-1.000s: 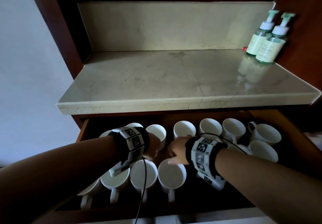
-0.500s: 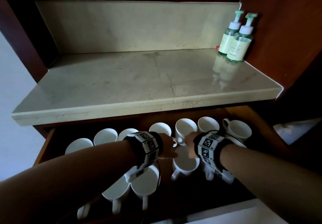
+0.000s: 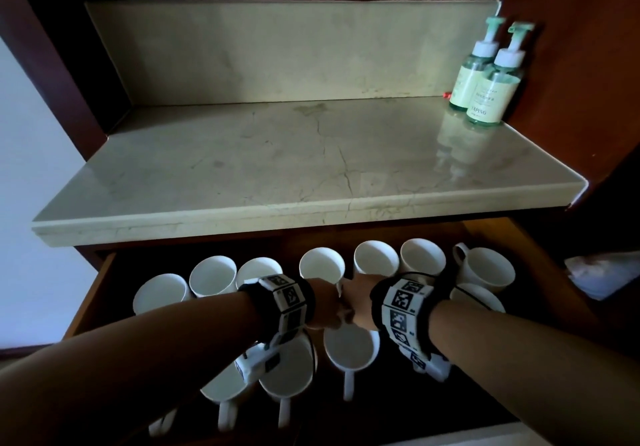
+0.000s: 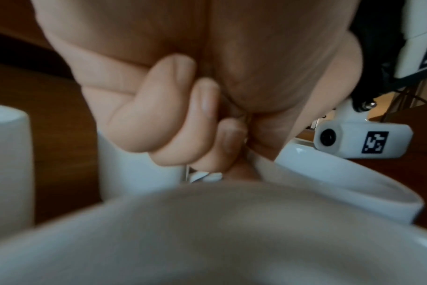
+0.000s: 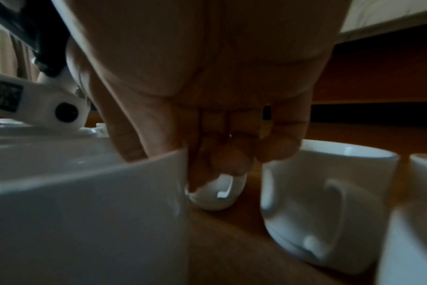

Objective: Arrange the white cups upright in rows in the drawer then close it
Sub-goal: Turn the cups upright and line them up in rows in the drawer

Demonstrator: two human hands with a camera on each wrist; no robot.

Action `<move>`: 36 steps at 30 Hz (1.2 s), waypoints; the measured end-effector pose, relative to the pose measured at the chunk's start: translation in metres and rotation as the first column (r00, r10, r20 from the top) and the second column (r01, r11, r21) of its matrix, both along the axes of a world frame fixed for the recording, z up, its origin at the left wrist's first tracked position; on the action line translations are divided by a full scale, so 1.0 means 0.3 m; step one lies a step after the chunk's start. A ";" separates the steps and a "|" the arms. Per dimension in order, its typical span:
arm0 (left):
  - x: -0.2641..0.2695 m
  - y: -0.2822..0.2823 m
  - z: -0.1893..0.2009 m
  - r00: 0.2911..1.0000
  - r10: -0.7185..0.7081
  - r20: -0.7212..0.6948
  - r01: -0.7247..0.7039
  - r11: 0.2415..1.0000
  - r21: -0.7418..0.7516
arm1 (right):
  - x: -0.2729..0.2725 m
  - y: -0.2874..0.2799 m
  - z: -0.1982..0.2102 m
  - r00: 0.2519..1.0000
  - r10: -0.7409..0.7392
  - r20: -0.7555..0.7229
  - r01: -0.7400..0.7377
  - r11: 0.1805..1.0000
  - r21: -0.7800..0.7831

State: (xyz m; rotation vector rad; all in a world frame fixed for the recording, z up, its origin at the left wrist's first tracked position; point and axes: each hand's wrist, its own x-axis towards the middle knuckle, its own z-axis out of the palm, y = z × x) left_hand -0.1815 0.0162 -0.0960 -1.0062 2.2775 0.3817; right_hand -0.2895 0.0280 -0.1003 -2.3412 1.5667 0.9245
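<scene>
Down in the open drawer [image 3: 540,272], white cups [image 3: 375,263] stand upright in two rows. Both hands meet between the rows: the left hand [image 3: 327,307] is curled with its fingers [image 4: 156,115] folded, and the right hand [image 3: 358,298] pinches a cup handle [image 5: 217,192], thumb on a front cup [image 3: 349,348]

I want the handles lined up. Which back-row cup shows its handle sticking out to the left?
The rightmost back-row cup, at the drawer's right end. Its handle loops out to the left, while no handle shows on the other back-row cups.
</scene>
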 end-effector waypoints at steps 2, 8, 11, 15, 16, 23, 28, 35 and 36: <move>0.004 0.018 0.027 1.000 0.002 -0.003 -0.002 1.000 -0.013 | 0.000 0.002 0.004 0.999 -0.021 0.025 0.020 0.999 0.039; 0.001 0.057 0.065 0.999 0.035 0.005 -0.035 0.997 0.064 | 0.006 0.023 -0.008 0.988 0.111 -0.107 -0.100 0.989 0.108; 0.010 0.058 0.064 1.000 -0.015 0.028 0.012 0.997 0.082 | 0.018 0.038 -0.021 0.976 0.177 -0.128 -0.166 0.981 0.098; 0.030 0.050 0.044 0.997 -0.073 -0.016 0.074 0.996 0.051 | 0.027 0.038 -0.038 0.974 0.191 -0.119 -0.182 0.980 0.078; 0.033 0.048 0.035 0.997 -0.078 -0.012 0.079 0.996 0.041 | 0.026 0.040 -0.035 0.975 0.188 -0.121 -0.180 0.981 0.079; 0.032 0.043 0.036 0.995 -0.088 -0.035 0.088 0.996 -0.001 | -0.039 0.012 0.009 0.972 -0.169 0.163 0.152 0.982 0.113; -0.004 0.003 0.025 0.992 0.050 -0.115 -0.054 0.998 -0.032 | -0.228 -0.053 0.092 0.934 -0.300 0.193 0.322 0.942 -0.093; -0.153 0.018 0.003 0.994 -0.054 -0.097 0.049 0.998 -0.046 | -0.352 -0.019 0.034 0.927 -0.359 -0.107 0.358 0.933 -0.037; -0.169 0.024 0.006 0.992 -0.098 -0.085 0.094 0.994 -0.051 | -0.356 -0.020 0.029 0.938 -0.329 -0.112 0.324 0.944 -0.060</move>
